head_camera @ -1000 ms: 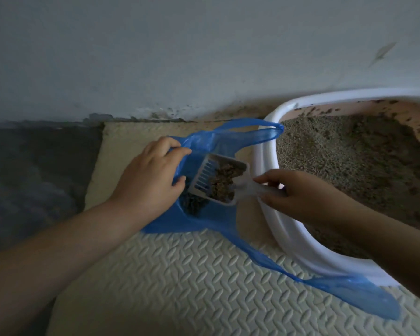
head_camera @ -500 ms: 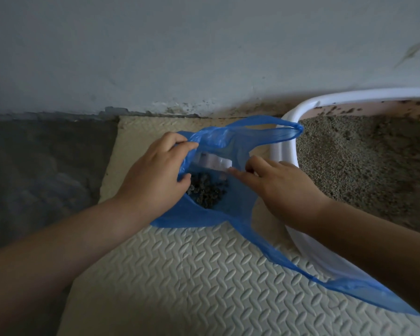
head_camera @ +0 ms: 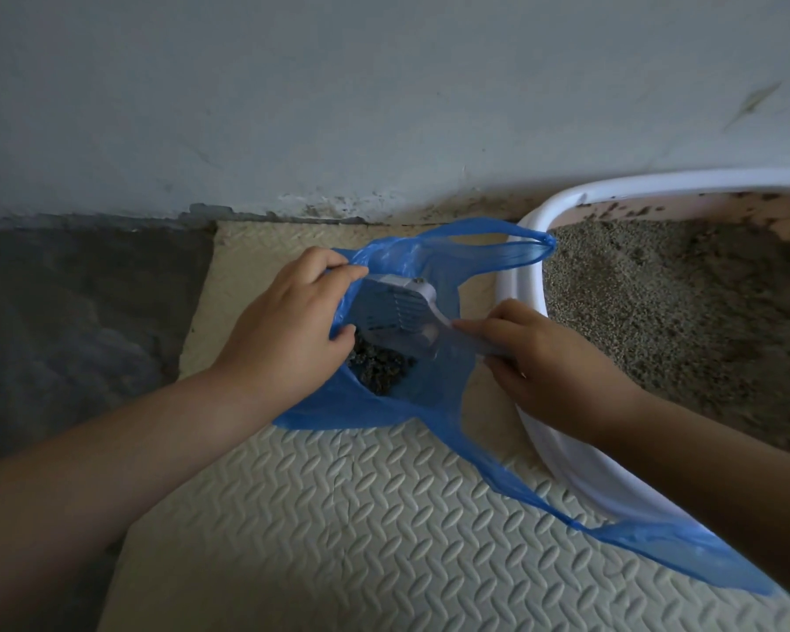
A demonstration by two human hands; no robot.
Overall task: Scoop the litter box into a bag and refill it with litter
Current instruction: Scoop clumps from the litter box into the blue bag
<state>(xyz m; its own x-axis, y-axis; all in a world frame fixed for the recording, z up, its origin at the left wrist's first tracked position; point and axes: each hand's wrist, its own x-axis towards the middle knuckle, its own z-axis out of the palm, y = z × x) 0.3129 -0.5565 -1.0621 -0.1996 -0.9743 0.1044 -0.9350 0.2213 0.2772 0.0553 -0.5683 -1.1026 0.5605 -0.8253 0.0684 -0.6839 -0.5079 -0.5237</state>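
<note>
- The blue bag [head_camera: 384, 405] lies at the centre of the frame on the mat, its mouth held open toward the camera.
- A dark heap of scooped clumps [head_camera: 381, 371] sits in the bottom of the bag.
- The scoop [head_camera: 400, 307] is inside the bag's mouth, just above the clumps. It is turned over so its slotted underside faces up, and part of it shows through the blue film.
- The left hand [head_camera: 288, 330] grips the bag's left edge, with fingers and thumb curled over the plastic.
- The right hand [head_camera: 543, 358] is clamped on the scoop's handle at the bag's right side, fingers wrapped round it.
- One bag handle reaches up and right and drapes over the rim of the litter box [head_camera: 520, 289]. The other trails toward the lower right corner along the box's outer wall.
- The white litter box fills the right side of the frame, just beside the bag.
- Grey litter [head_camera: 657, 321] covers the inside of the box, and specks cling to its far inner wall.
- A cream mat [head_camera: 338, 517] with a raised pattern lies under the bag and the box.
- Dark floor [head_camera: 78, 321] shows at the left.
- A pale wall [head_camera: 384, 84], grimy along its base, crosses the top.
</note>
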